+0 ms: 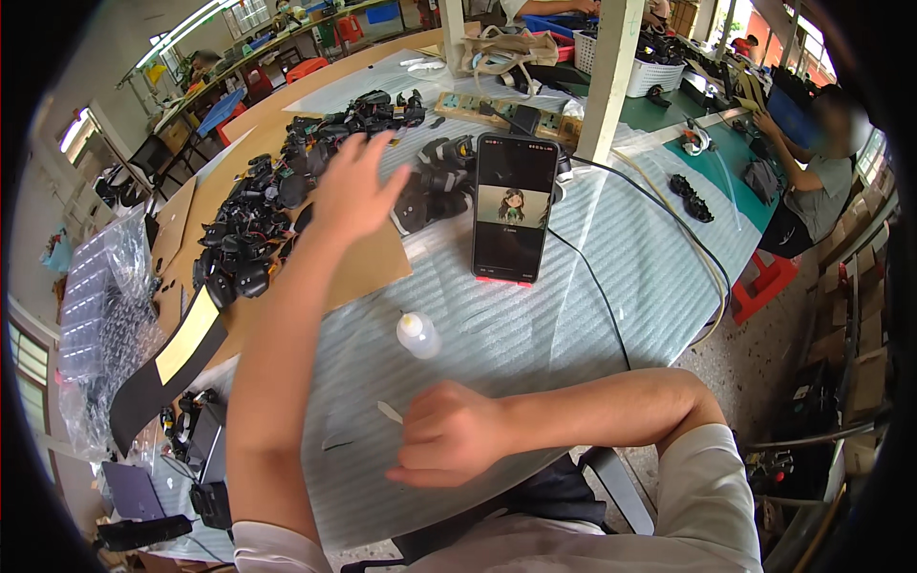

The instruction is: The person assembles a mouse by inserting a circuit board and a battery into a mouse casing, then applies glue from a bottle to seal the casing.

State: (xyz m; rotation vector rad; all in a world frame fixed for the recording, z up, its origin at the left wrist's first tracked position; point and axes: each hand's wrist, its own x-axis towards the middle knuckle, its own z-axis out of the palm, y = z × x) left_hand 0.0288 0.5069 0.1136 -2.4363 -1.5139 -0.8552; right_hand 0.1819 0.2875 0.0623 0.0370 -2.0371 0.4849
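Note:
My left hand [361,186] reaches out over the near side of a long pile of black plastic parts with wires [253,224], its fingers spread and nothing in them. Close to those fingertips lie larger black and grey pieces [435,191]. My right hand [449,435] is curled into a fist above the table's near part. A pale, pointed sliver [390,412] shows beside its knuckles; whether the hand grips it I cannot tell. Between the two hands stands a small white squeeze bottle [417,335] with a yellowish top.
A phone [513,210] stands upright on a red holder, with black cables running past it. Brown cardboard [368,263] lies under the pile. A white post [611,81] rises behind the phone. A co-worker [812,177] sits at the green table on the right.

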